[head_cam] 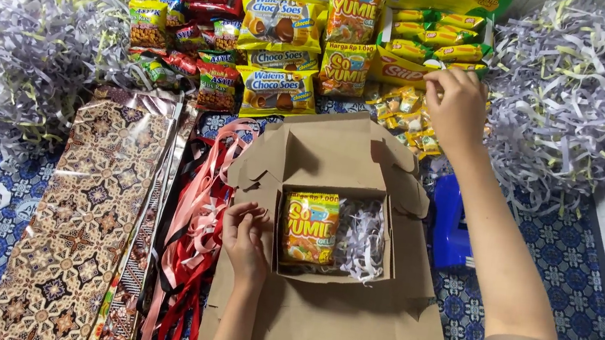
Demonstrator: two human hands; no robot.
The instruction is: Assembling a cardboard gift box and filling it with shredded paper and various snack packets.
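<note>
Reaching behind the open brown cardboard box, right hand, fingers pinching among small yellow sachets beside a yellow display carton. Left hand resting on the box's left wall, fingers loosely curled, grasping nothing clearly. Inside the box: orange-yellow snack packet, next to grey shredded paper. Exact item pinched hidden under the fingers.
</note>
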